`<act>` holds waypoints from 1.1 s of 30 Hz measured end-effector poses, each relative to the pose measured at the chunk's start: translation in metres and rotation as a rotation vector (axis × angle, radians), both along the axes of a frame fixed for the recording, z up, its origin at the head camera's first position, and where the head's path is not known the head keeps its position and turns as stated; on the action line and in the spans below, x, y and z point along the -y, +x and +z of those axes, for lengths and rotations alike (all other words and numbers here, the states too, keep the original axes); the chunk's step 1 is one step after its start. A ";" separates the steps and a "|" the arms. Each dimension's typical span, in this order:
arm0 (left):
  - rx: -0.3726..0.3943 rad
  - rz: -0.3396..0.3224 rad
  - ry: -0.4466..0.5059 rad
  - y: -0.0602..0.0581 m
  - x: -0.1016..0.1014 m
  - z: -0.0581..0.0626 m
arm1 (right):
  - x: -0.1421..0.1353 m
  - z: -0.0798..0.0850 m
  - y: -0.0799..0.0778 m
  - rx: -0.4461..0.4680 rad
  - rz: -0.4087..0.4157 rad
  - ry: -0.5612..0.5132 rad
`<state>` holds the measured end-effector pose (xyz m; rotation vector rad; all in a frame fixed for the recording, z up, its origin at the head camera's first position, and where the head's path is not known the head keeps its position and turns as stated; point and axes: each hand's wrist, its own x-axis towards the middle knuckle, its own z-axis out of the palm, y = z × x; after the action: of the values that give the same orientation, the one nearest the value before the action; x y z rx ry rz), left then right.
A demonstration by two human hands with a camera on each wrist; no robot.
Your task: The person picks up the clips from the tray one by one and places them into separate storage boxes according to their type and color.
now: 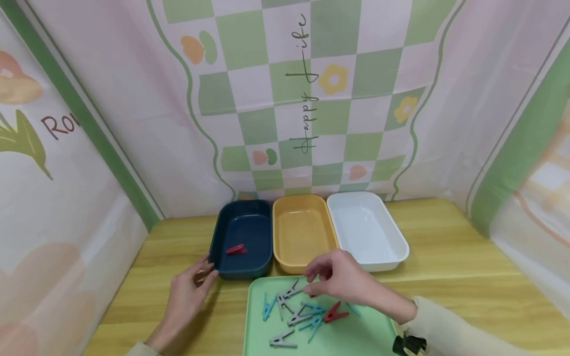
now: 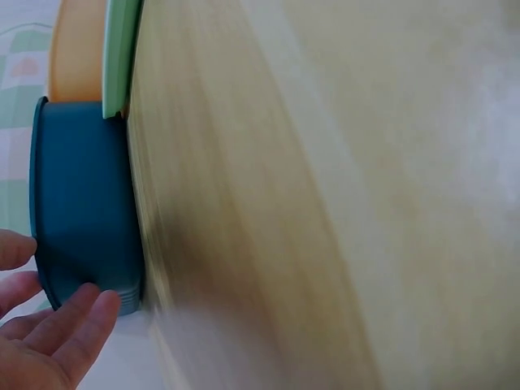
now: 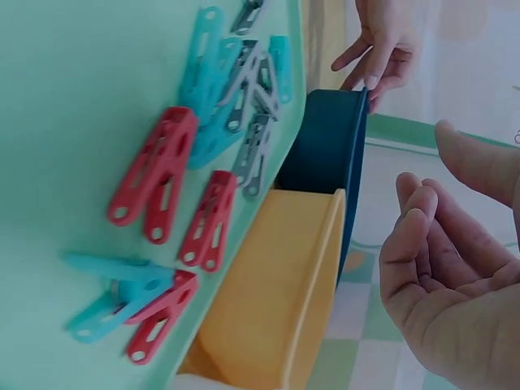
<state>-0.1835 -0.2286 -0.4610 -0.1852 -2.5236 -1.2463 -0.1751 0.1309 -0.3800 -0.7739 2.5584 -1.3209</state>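
At the front left corner of a navy blue bin, the left hand rests its fingertips against the outside, with fingers loosely bent. A single red clothespin lies inside that bin. My right hand is raised over the far edge of a light green tray, thumb and fingers apart with nothing between them. Below it, the tray bears loose clothespins: several grey ones, several light blue ones and a few red ones. One red clothespin is partly hidden by the right hand in the head view.
A yellow bin and a white bin stand right of the navy one, side by side behind the tray. All sit on a wooden table. A patterned curtain hangs behind and along both sides.
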 end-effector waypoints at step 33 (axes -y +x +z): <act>0.019 0.023 -0.011 0.000 0.000 -0.005 | -0.042 -0.045 0.020 0.009 -0.052 -0.004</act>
<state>-0.1832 -0.2285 -0.4662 -0.1476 -2.5414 -1.2319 -0.1549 0.1730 -0.4250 -0.7050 2.5860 -1.3417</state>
